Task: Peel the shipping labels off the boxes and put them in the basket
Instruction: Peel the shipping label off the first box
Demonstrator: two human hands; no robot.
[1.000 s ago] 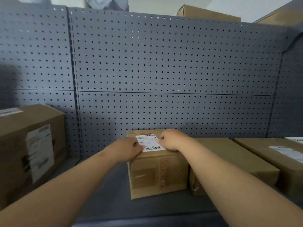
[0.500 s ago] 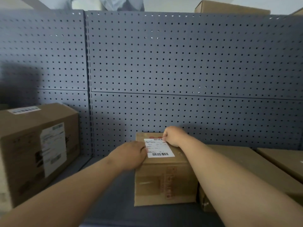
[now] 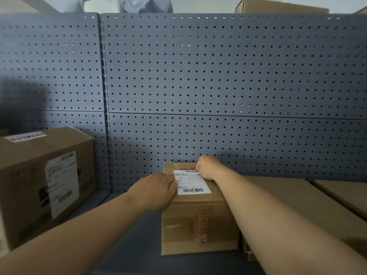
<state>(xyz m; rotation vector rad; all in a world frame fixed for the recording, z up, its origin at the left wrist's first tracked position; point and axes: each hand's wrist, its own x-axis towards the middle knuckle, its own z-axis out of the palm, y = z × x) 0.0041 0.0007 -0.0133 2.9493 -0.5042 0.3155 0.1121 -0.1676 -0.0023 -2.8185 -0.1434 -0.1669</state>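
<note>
A small brown cardboard box (image 3: 198, 225) stands on the grey shelf in front of me. A white shipping label (image 3: 191, 182) with barcodes lies flat on its top. My left hand (image 3: 156, 190) rests on the box's left top edge, fingertips touching the label's left side. My right hand (image 3: 207, 167) is curled at the label's far right corner, fingers hidden against it. Whether that corner is lifted I cannot see. No basket is in view.
A bigger box (image 3: 45, 181) with a large side label (image 3: 62, 183) and a top sticker stands at the left. Flat boxes (image 3: 309, 203) lie to the right. A grey pegboard wall (image 3: 218, 86) closes the back; another box (image 3: 278, 6) sits above it.
My right hand has slid from the label's near right edge up to its far right corner. My left hand stays at the left edge. The camera view has shifted left and closer.
</note>
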